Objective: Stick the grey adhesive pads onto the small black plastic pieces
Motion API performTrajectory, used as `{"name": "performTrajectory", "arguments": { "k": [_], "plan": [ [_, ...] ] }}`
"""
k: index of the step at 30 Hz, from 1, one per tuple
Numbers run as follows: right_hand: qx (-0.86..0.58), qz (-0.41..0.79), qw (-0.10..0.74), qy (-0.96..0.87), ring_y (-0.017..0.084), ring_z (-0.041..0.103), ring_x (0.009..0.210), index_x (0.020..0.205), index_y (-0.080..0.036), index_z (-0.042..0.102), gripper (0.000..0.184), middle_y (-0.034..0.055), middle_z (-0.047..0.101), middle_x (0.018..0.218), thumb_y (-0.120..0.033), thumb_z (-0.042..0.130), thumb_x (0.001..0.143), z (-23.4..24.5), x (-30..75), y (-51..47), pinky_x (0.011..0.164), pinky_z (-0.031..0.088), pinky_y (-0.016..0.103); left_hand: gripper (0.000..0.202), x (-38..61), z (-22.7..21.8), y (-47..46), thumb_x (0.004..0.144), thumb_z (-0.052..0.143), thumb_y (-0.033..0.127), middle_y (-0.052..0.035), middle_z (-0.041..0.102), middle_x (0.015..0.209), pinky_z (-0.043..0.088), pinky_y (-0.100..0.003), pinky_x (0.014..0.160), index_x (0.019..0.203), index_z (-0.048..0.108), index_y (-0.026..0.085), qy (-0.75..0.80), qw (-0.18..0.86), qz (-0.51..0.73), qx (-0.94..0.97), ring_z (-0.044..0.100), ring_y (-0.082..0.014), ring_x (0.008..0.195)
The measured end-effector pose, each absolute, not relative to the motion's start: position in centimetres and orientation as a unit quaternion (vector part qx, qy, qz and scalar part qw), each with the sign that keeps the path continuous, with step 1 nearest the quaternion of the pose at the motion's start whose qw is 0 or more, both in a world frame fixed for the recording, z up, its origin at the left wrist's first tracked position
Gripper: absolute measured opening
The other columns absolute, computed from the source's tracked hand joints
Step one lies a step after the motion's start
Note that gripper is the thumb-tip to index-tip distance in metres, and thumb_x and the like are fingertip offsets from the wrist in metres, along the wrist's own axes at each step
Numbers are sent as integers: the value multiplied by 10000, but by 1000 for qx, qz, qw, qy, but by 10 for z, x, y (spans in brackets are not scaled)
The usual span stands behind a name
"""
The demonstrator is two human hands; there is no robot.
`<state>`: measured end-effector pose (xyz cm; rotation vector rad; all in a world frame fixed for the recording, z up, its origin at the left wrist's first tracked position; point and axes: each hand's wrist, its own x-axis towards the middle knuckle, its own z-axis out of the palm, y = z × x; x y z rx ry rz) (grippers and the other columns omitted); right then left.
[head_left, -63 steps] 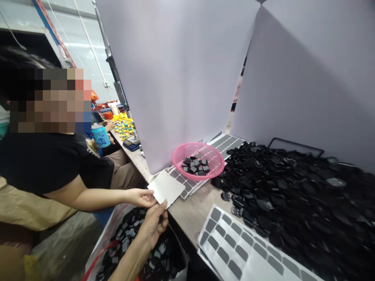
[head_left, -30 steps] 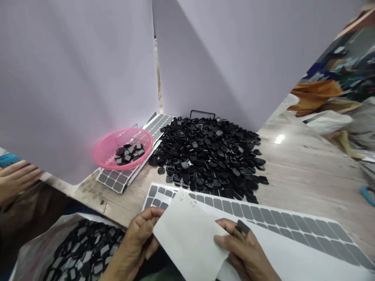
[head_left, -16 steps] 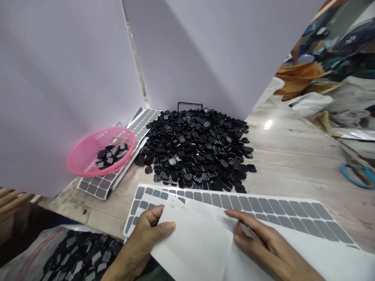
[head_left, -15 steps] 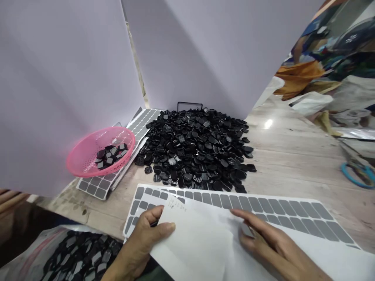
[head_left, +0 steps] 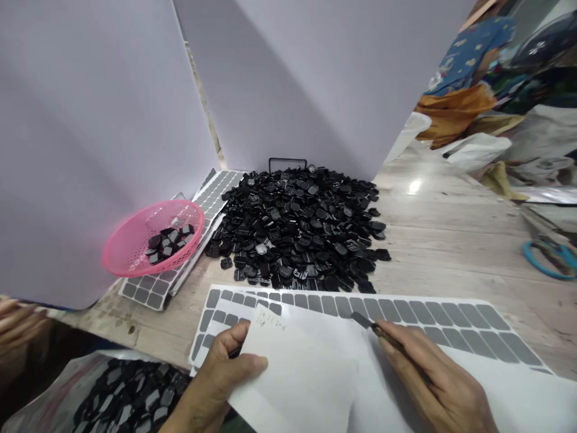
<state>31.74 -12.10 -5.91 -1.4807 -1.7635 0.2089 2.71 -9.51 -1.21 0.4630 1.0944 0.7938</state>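
My left hand is closed, thumb on top, on a white sheet of paper with handwritten figures in its upper corner. A small black piece shows between those fingers, mostly hidden. My right hand grips a thin dark tool that looks like tweezers. At its tip is a grey rounded sticker, over the edge of the papers. Beneath both hands lies a sticker sheet with rows of grey rounded rectangles, partly covered by white paper. Beyond it is a heap of small black plastic pieces.
On the left a pink basket with several grey-topped pieces rests on more sticker sheets. A bag of black pieces sits lower left. Blue-handled scissors lie right. Pale panels stand behind. Another person's hand shows far left.
My right hand has turned, bringing the tool and grey sticker forward and left, so the tool now shows clearly. My left hand keeps its hold on the paper. The view has shifted slightly.
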Motion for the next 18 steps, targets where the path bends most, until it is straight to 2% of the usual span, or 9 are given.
{"name": "performTrajectory", "arguments": {
  "k": [4, 10, 18],
  "plan": [
    [-525, -2, 384, -759, 213, 652, 917, 1188, -224, 622, 290, 77, 660, 1058, -202, 509, 921, -64, 315, -122, 802, 537, 312, 580, 27, -13, -100, 554, 820, 217, -88, 750, 844, 503, -290, 608, 1101, 642, 148, 515, 749, 371, 191, 688, -232, 677],
    [-501, -49, 334, -797, 215, 627, 925, 1164, -222, 639, 305, 80, 637, 1021, -136, 517, 898, -77, 317, -126, 825, 503, 339, 629, 26, -12, -103, 528, 837, 223, -96, 749, 832, 514, -304, 629, 1116, 629, 143, 527, 745, 368, 179, 690, -238, 673],
    [-488, -39, 309, -816, 205, 588, 879, 1184, -211, 614, 315, 89, 621, 1003, -135, 480, 910, -75, 313, -127, 749, 494, 342, 547, 25, -16, -106, 573, 806, 209, -86, 745, 798, 507, -297, 614, 1091, 643, 140, 504, 756, 371, 189, 690, -238, 682]
  ]
}}
